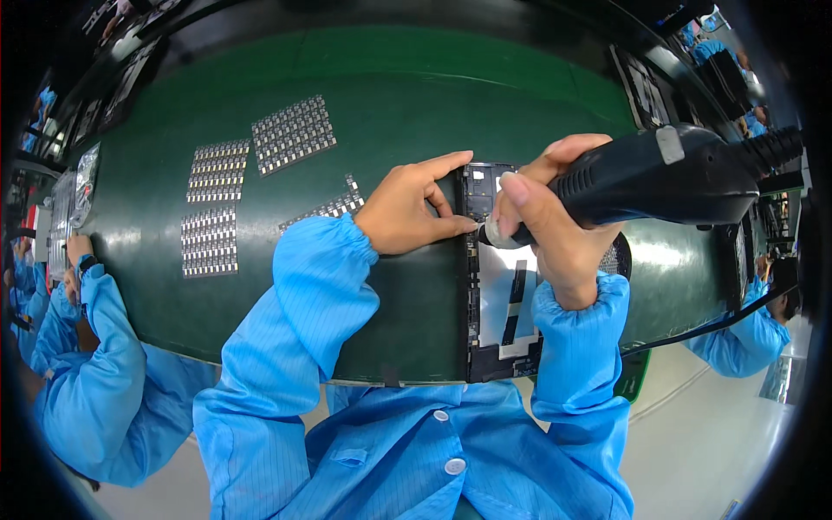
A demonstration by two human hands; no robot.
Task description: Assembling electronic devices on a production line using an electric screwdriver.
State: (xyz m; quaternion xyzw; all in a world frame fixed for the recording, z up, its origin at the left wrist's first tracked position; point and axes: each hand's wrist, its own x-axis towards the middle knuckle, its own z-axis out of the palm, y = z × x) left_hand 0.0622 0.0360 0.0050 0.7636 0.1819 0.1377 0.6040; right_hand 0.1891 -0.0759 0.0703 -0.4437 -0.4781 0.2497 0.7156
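An opened tablet-like device (504,299) lies upright along the table's front edge, with a dark circuit strip and a silver panel inside its black frame. My right hand (563,225) wraps round a black handheld power tool (663,178) with vent slots, its ribbed cord sleeve running off to the right. Pale covers sit on some of that hand's fingertips. The tool's narrow end points at the upper part of the device; my fingers partly hide the contact spot. My left hand (412,206) rests at the device's left edge, index finger and thumb stretched apart and touching it.
Sheets of small parts, one at the back (295,134) and others at left (217,172), (210,241), lie on the green table (407,104). Another sheet (334,206) is partly behind my left arm. A co-worker's sleeve (108,347) is at left; another person's sleeve (737,342) at right.
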